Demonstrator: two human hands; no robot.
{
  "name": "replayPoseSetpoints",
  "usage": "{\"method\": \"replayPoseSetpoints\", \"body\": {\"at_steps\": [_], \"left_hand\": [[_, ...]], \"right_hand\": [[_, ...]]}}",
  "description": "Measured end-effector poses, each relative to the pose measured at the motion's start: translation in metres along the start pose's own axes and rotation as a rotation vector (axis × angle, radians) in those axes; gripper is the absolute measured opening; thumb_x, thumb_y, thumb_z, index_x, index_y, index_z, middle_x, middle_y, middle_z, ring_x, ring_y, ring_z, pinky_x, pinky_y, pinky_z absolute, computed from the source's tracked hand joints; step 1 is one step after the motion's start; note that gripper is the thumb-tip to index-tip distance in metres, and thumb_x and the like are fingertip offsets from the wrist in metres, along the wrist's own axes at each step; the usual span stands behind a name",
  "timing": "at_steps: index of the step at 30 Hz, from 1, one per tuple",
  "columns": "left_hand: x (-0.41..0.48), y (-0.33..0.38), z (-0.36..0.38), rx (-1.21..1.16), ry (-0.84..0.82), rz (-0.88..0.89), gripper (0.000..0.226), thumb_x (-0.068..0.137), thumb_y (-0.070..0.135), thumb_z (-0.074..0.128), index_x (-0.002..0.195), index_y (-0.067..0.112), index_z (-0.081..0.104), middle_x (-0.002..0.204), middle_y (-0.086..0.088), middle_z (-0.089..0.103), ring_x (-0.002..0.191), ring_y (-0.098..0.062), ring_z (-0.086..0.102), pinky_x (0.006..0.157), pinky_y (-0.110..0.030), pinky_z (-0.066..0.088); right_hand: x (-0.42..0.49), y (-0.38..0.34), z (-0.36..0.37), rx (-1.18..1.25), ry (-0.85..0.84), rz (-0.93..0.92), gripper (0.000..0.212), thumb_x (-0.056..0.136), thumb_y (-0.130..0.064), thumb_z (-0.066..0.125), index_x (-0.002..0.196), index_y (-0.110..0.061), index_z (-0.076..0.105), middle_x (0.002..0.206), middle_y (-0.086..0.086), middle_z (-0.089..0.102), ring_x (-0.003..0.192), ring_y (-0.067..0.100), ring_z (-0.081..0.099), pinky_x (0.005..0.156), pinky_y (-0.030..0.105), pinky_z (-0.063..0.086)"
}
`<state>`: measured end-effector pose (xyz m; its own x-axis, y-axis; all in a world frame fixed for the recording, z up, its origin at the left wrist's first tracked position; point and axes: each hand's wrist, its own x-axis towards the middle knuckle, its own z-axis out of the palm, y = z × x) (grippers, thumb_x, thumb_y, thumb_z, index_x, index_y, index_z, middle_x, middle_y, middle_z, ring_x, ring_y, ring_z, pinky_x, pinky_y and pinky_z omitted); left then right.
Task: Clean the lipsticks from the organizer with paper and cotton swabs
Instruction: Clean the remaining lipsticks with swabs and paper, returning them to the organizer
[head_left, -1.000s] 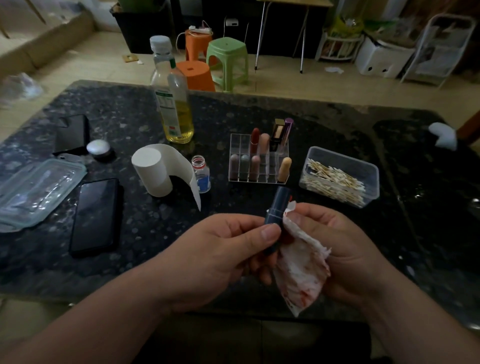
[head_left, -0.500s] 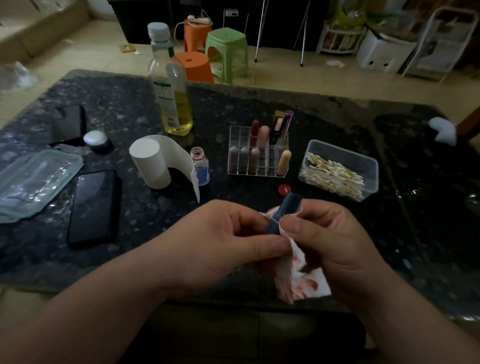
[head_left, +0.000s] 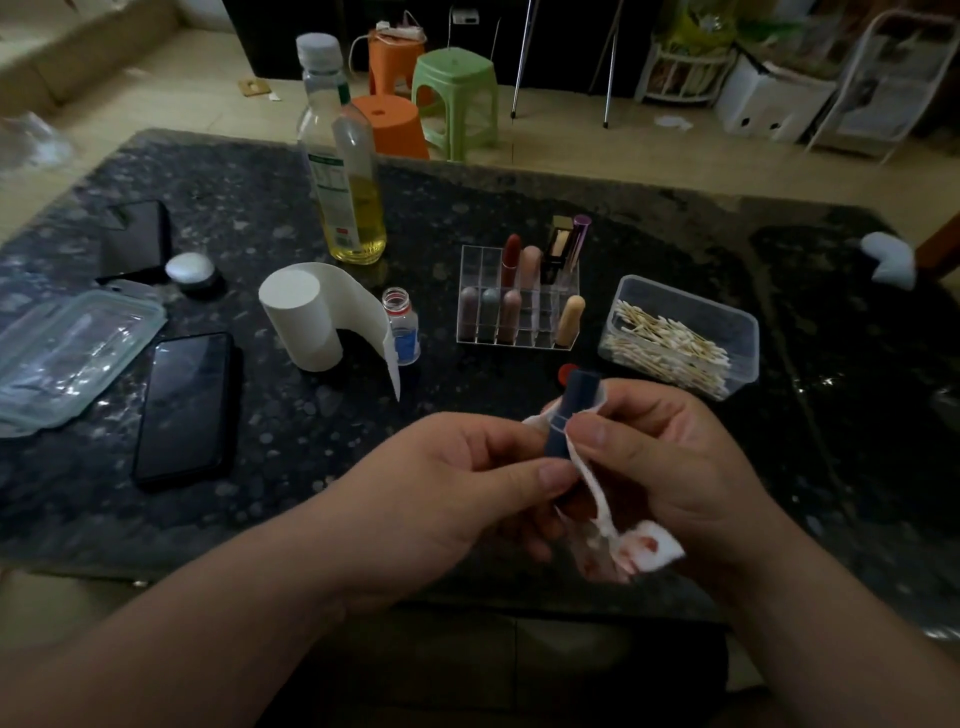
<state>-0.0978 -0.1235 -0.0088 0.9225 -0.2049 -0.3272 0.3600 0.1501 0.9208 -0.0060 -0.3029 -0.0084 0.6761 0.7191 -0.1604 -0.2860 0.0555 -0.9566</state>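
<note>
A dark blue lipstick tube (head_left: 571, 410) stands tilted between both hands above the table's near edge. My left hand (head_left: 452, 499) pinches its lower end between thumb and fingers. My right hand (head_left: 670, 467) grips a white paper (head_left: 628, 545) stained red and presses it round the tube's side with the thumb. Behind them stands the clear organizer (head_left: 517, 296) with several lipsticks upright in it. A clear tub of cotton swabs (head_left: 680, 338) sits to its right. A paper roll (head_left: 306, 317) stands to its left.
An oil bottle (head_left: 345, 171) stands at the back, a small open vial (head_left: 402, 327) beside the roll, and a red cap (head_left: 565, 374) behind the tube. Two phones (head_left: 187, 405), a clear lid (head_left: 67, 353) and a white puck (head_left: 189, 267) lie left. Stools stand beyond the black stone table (head_left: 519, 208).
The paper has been pulled down and round the tube; my right thumb now presses it against the tube's side. The tube tilted slightly and both hands shifted a little lower.
</note>
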Motion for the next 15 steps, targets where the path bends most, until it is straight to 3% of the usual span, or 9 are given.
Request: {"method": "replayPoseSetpoints", "body": {"at_steps": [4,8,10,12,15], "left_hand": [[-0.004,0.006,0.013,0.110,0.193,0.039,0.011,0.077,0.029,0.077,0.087,0.025,0.079,0.091,-0.003,0.079,0.081,-0.015,0.075,0.073,-0.030,0.058],[-0.003,0.000,0.015,0.253,0.347,0.075,0.023,0.063,0.041,0.083,0.078,0.027,0.072,0.084,-0.002,0.078,0.077,-0.018,0.075,0.075,-0.037,0.063],[-0.001,0.000,0.013,0.106,0.205,0.041,0.016,0.074,0.035,0.085,0.080,0.025,0.074,0.089,-0.006,0.078,0.082,-0.021,0.074,0.078,-0.036,0.060],[-0.001,0.002,0.011,-0.143,0.005,-0.040,0.018,0.086,0.031,0.074,0.096,0.016,0.076,0.094,-0.009,0.075,0.083,-0.021,0.069,0.076,-0.033,0.057],[-0.001,0.003,0.008,-0.192,-0.097,-0.099,0.029,0.096,0.033,0.062,0.109,0.011,0.075,0.098,-0.009,0.072,0.078,-0.017,0.061,0.071,-0.031,0.052]], "right_hand": [[-0.001,-0.001,0.001,-0.071,0.014,-0.053,0.027,0.074,-0.029,0.081,0.094,-0.011,0.078,0.105,0.022,0.073,0.099,0.039,0.070,0.084,0.047,0.059],[-0.002,-0.002,0.001,-0.129,0.016,-0.079,0.011,0.080,-0.019,0.075,0.091,-0.016,0.079,0.095,0.015,0.076,0.088,0.028,0.073,0.075,0.035,0.061],[-0.003,-0.003,0.000,-0.080,-0.002,-0.063,0.022,0.077,-0.028,0.080,0.091,-0.012,0.077,0.093,0.019,0.074,0.084,0.027,0.071,0.072,0.033,0.060],[-0.002,-0.002,-0.002,0.000,-0.027,-0.025,0.041,0.072,-0.036,0.086,0.095,-0.004,0.074,0.094,0.022,0.072,0.084,0.031,0.068,0.073,0.038,0.059],[-0.002,-0.003,-0.003,0.025,-0.048,0.021,0.038,0.070,-0.037,0.087,0.090,-0.007,0.075,0.086,0.017,0.072,0.073,0.026,0.069,0.063,0.034,0.059]]}}
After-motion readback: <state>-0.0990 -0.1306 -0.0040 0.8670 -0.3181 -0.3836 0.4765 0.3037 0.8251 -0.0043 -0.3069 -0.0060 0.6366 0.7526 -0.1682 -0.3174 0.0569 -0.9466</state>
